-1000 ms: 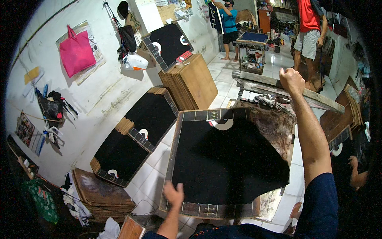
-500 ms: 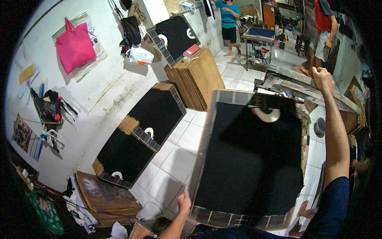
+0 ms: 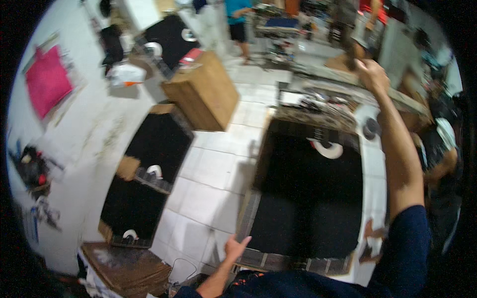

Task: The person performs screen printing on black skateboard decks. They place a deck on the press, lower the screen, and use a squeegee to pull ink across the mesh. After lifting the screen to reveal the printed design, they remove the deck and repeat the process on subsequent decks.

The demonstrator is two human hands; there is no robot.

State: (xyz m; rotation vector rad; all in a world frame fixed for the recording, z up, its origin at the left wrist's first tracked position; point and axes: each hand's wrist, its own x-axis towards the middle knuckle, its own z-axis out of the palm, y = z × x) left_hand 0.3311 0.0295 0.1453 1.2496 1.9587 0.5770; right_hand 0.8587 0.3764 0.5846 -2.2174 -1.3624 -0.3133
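Note:
In front of me lies a rectangular board (image 3: 308, 223) covered with black cloth, with grey taped strips along its near and left edges. A white ring-shaped print (image 3: 330, 150) shows near its far end. My left hand (image 3: 234, 248) is at the board's near left edge, thumb and fingers apart, perhaps touching it; blur hides the contact. Beyond the board's far end, my right hand (image 3: 372, 77) is closed on the upper edge of a long, worn, tilted frame (image 3: 405, 99). Metal fittings (image 3: 320, 102) lie between this frame and the board.
On the left stand two more black-covered boards (image 3: 161, 141) (image 3: 131, 208), a brown board stack (image 3: 124, 265) and a tall cardboard-coloured stack (image 3: 208, 89). A dark round object (image 3: 370, 128) is right of the board. Two people (image 3: 238, 22) (image 3: 370, 25) stand farther back. A pink bag (image 3: 48, 82) hangs on the wall.
My view has turned right, so the wall and stacks slide left. The black-covered board appears smaller and lower. My left thumb now extends toward its edge; my right hand still grips the frame.

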